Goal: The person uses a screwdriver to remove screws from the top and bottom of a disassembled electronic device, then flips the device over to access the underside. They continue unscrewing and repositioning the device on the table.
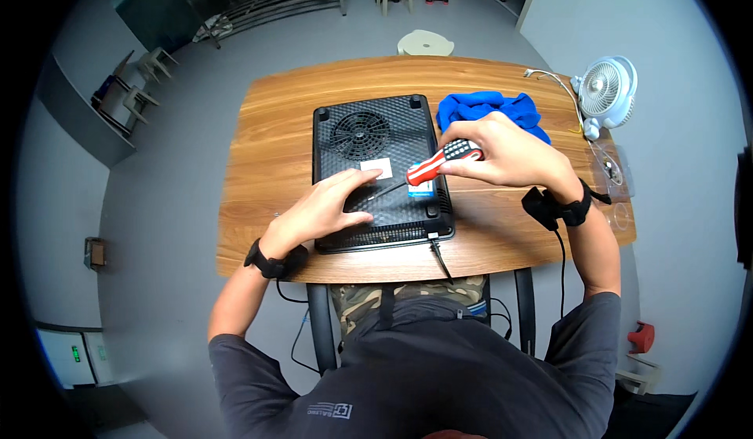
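Observation:
A black flat appliance, like an induction cooker [333, 174], lies on the wooden table with its underside up, showing a round fan grille, corner feet and a white label. My right hand [514, 155] is closed round the red, white and black handle of a screwdriver [425, 170]. Its thin shaft slants down to the left across the underside; whether the tip sits in a screw is too small to tell. Resting on the panel, my left hand [314, 210] has thumb and fingers apart around the tip area, holding nothing visible.
A blue cloth [490, 109] lies crumpled right of the appliance on the table [267, 141]. At the right edge stand a small white fan [604, 87] and a clear plastic tray [616, 172]. A black power cord [441, 260] hangs from the appliance's near edge.

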A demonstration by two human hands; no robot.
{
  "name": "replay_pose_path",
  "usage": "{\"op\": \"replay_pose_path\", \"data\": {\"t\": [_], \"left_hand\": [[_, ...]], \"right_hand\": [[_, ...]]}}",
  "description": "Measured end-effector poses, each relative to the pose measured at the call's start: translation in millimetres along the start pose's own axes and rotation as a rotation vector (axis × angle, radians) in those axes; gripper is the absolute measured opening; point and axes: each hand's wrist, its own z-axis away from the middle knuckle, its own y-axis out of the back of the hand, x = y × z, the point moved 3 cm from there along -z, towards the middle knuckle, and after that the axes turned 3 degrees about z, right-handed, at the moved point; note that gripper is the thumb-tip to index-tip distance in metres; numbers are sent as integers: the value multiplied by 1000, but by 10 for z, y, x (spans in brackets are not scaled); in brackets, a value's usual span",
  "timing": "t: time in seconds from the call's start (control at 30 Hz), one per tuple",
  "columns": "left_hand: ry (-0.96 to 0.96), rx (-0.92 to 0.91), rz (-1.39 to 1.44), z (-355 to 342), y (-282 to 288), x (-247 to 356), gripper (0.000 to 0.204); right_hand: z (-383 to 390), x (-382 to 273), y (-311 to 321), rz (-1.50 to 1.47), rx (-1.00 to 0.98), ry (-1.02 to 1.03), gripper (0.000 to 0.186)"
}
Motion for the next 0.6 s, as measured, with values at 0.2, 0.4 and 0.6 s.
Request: {"op": "replay_pose_path", "data": {"t": [0.2,0.4,0.6], "left_hand": [[-232,-76,-296,-162,-227,62,59],[-264,-240,-445,-385,-591,226,57],[-265,-273,-471,-496,-728,177,58]], "right_hand": [[436,-10,452,140,-98,-76,28],[577,-161,516,201,-248,-209,33],[593,-188,298,236,-291,-130,34]]}}
